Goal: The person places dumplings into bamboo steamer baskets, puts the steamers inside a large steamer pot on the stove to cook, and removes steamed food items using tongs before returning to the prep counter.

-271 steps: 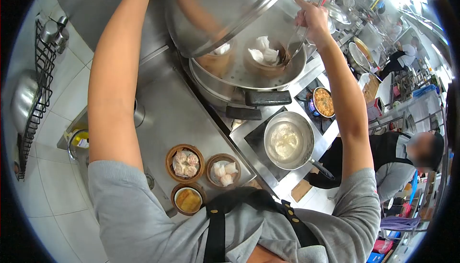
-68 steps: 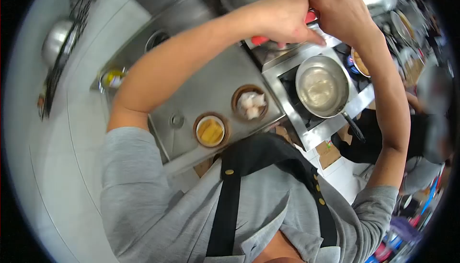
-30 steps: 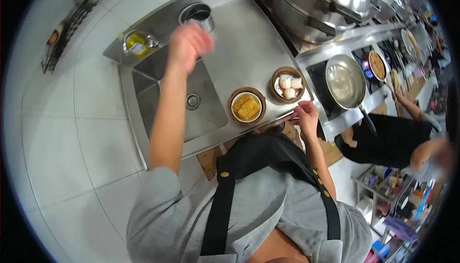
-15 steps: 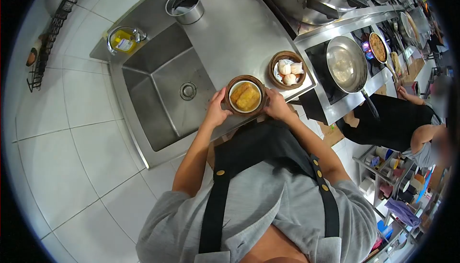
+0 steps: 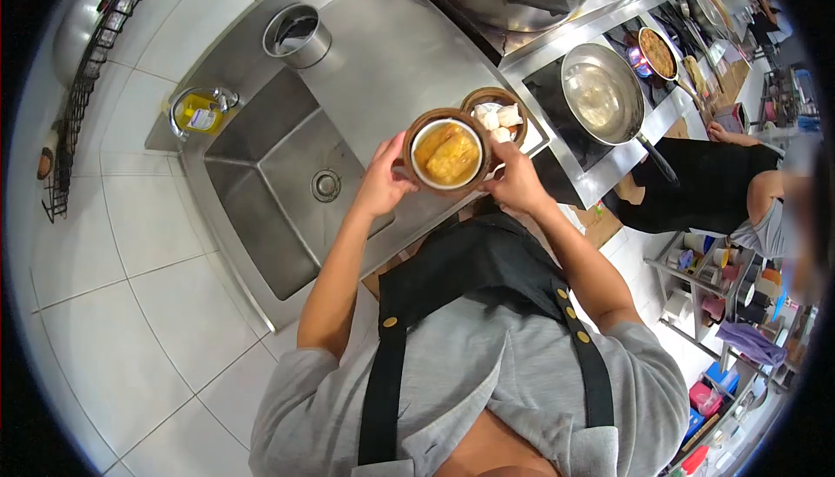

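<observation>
Both of my hands hold a round bamboo steamer basket [image 5: 408,173], one at each side. In it sits a white-rimmed bowl with golden-brown rolls [image 5: 450,155] in yellowish sauce. My left hand [image 5: 383,181] is closed around the left side, and my right hand [image 5: 517,183] grips the right side. The basket is raised over the front edge of the steel counter. It partly covers a second bamboo steamer basket [image 5: 484,95], which stands on the counter with several white dumplings [image 5: 498,117] inside.
Left lies a steel sink [image 5: 261,216] with a faucet [image 5: 178,112] and a yellow soap bottle [image 5: 200,115]. A metal pot [image 5: 297,36] stands behind it. On the stove to the right are a frying pan [image 5: 600,94] and a smaller pan of food [image 5: 658,53]. A co-worker in a black apron [image 5: 696,177] stands nearby.
My hands have lifted the steamer basket off the counter, up toward the camera. It now overlaps the second basket. The view has shifted slightly.
</observation>
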Tool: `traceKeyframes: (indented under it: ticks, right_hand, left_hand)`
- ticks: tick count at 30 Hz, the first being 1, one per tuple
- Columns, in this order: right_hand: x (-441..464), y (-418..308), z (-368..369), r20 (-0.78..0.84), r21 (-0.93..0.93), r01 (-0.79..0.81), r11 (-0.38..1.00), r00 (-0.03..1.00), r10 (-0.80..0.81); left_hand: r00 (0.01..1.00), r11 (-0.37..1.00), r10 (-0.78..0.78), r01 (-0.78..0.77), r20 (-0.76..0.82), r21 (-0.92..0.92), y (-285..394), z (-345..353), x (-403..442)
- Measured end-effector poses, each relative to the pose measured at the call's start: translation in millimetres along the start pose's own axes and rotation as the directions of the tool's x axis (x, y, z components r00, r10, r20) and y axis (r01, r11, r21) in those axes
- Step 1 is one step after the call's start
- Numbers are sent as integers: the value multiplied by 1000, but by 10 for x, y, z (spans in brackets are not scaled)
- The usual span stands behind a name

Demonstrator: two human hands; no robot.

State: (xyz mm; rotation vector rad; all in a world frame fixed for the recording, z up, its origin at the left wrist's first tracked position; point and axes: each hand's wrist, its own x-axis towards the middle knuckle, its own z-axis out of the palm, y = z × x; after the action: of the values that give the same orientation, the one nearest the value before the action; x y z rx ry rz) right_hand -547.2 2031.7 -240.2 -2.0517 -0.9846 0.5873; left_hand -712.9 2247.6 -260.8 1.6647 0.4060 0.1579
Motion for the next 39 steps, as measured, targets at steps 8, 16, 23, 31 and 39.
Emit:
traceKeyframes:
  ticks: [8,16,23,31,39]
  right_hand:
    - [108,551,-408,-226,-60,-67,996,973,52]
    - [175,859,-434,-235,-13,-109,994,967,103]
    - [190,1010,-347,-151,471,-184,863,947,284]
    - [499,951,193,-100,920,-249,301,595,797]
    - [217,780,33,-37,959,-196,205,630,776]
  left_hand:
    - [967,972,208,-221,146,81,-213,455,1056]
    - [977,977,63,-102,202,189,-114,598,1226]
    - [989,940,41,10,141,-342,-452,506,1251]
    - [967,675,-222,60,-124,-736,-693,1105,1414]
    - [965,701,-225,65,-133,-710,-236,1258,1178]
